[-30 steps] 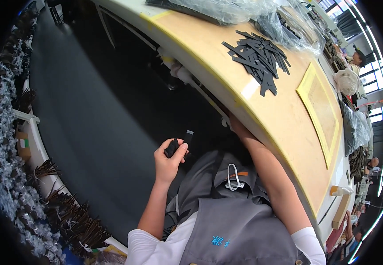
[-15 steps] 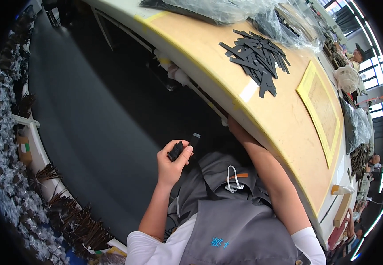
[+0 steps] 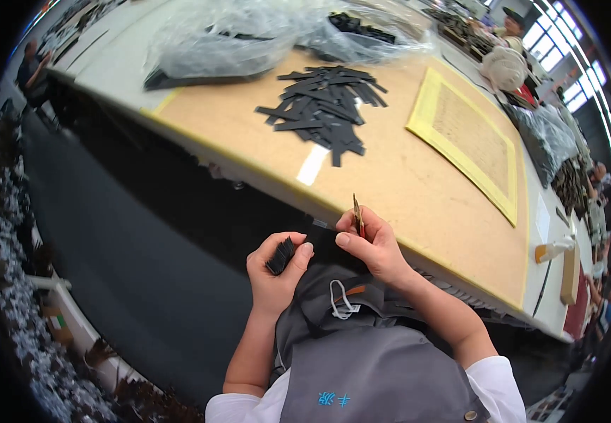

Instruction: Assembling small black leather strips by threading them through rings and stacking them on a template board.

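My left hand (image 3: 270, 282) is closed around a thick bundle of black fabric strips (image 3: 280, 256), held in front of my apron. One strip (image 3: 318, 234) with a pale grey end sticks out past the thumb towards the right hand. Close beside it, my right hand (image 3: 384, 255) grips small pointed thread snips (image 3: 357, 216), with the blade upward and a bit of red showing near the fingers. The snips are apart from the strips. Most of their handle is hidden in the fingers. On the table lies a loose pile of similar black strips (image 3: 319, 113).
The tan tabletop (image 3: 206, 127) has a yellow taped edge just beyond my hands. Clear plastic bags (image 3: 228, 46) lie at its far side. A yellow-bordered panel (image 3: 425, 99) lies to the right, near a bottle (image 3: 553, 249). Other people sit in the background.
My right hand has come up from beside the table edge and now shows the snips near the left hand. The view has turned, so the pile and table appear further left.
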Motion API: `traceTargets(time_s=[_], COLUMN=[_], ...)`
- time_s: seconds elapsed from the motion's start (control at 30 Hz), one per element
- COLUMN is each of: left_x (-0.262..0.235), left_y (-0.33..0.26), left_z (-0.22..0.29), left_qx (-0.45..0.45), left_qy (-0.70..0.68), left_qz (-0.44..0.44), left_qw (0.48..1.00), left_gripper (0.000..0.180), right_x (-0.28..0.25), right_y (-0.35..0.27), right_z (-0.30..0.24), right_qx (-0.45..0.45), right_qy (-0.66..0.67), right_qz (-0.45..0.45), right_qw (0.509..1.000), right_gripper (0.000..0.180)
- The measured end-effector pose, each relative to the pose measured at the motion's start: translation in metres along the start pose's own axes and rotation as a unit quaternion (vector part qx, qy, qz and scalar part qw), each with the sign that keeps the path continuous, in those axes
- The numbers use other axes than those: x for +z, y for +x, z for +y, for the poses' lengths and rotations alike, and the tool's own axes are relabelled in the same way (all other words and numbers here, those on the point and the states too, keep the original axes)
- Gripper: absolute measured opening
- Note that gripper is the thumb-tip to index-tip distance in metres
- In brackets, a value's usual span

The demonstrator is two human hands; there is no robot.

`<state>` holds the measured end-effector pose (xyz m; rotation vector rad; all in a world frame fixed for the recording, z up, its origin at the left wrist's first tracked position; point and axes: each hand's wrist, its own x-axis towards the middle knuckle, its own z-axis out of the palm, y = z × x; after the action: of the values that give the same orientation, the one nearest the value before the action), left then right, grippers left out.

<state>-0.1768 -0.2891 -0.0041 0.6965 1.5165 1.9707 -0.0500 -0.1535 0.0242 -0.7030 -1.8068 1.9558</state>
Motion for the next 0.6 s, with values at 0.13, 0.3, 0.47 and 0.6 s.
traceTargets(time_s=[0.13, 0.3, 0.47, 0.6], left_x=[0.042, 0.089, 0.117, 0.131], left_y=[0.011, 0.013, 0.010, 0.016], left_z=[0.016, 0.011, 0.007, 0.013], left_qx=[-0.087, -0.271, -0.142, -0.102], left_qy=[-0.106, -0.363, -0.252, -0.131], left_qz=[-0.095, -0.236, -0.195, -0.216], left_qw=[0.986, 0.860, 0.937, 0.962], left_gripper=[0.012, 0.016, 0.012, 0.008], right_x=[-0.043, -0.065, -0.092, -0.108], right_y=[-0.012, -0.031, -0.044, -0.052], right_z=[-0.034, -0.048, -0.058, -0.057], right_qx=[0.063, 0.039, 0.046, 0.050], right_qy=[0.161, 0.254, 0.216, 0.170], right_qz=[-0.044, -0.094, 0.000, 0.026], right_qw=[0.984, 0.962, 0.975, 0.984], right_gripper=[0.031, 0.023, 0.013, 0.011])
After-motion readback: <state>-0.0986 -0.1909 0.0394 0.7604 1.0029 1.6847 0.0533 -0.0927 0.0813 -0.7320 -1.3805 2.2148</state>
